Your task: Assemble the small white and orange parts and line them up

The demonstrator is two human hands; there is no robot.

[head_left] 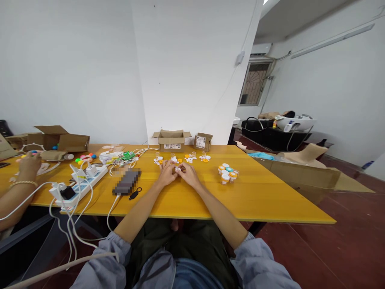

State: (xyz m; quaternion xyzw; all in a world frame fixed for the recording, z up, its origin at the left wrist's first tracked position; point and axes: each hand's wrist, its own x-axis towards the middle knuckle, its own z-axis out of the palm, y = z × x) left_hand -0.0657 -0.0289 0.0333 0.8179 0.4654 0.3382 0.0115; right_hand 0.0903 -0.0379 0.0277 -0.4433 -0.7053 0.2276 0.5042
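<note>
My left hand (167, 172) and my right hand (188, 173) meet over the yellow table (255, 196), fingers pinched together on a small white piece (178, 169) between them. Just beyond the fingers lie several small white and orange parts (189, 159) and tiny clear cups in a row. A cluster of small round containers with orange, white and teal lids (227, 172) stands to the right of my right hand.
Two open cardboard boxes (171, 140) sit at the table's far edge by the wall. A white power strip with plugs and cables (80, 182) and a dark phone (126, 182) lie left. Another person's hand (28, 164) works at far left. A big cardboard box (300, 170) stands right.
</note>
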